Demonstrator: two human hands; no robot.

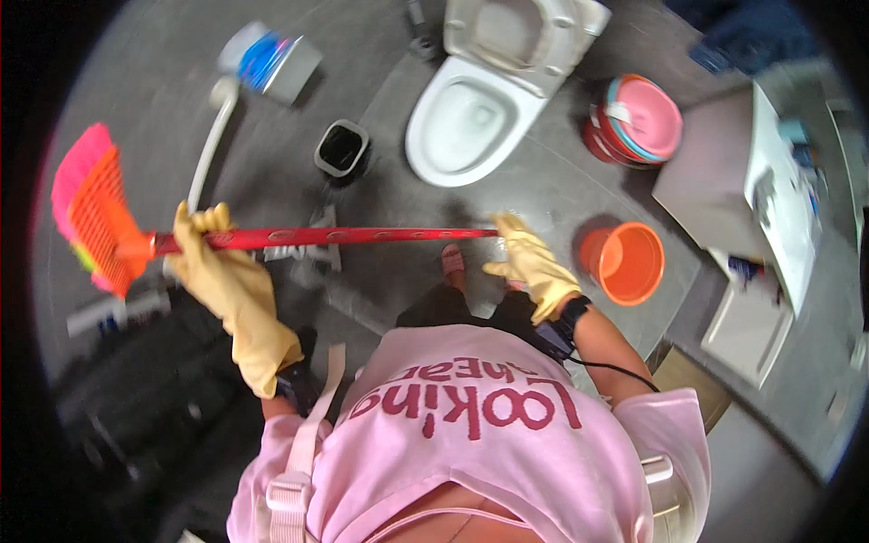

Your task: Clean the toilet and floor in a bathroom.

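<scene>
- Yellow-gloved left hand (213,262): grip clamped around the slim red broom handle (299,237), near the broom head (101,204).
- Right hand (536,264) at the handle's far end (blurred; whether closed, I cannot tell).
- Long axis: level across mid-frame.
- Broom head at frame left: latticed orange plastic, pink bristles (78,163).
- Round orange bucket (626,264), right of frame.

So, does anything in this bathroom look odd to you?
Mainly the broom: it's held sideways, its bristles pointing left beyond the left hand instead of down. Nothing looks clearly spilled or damaged.
</scene>
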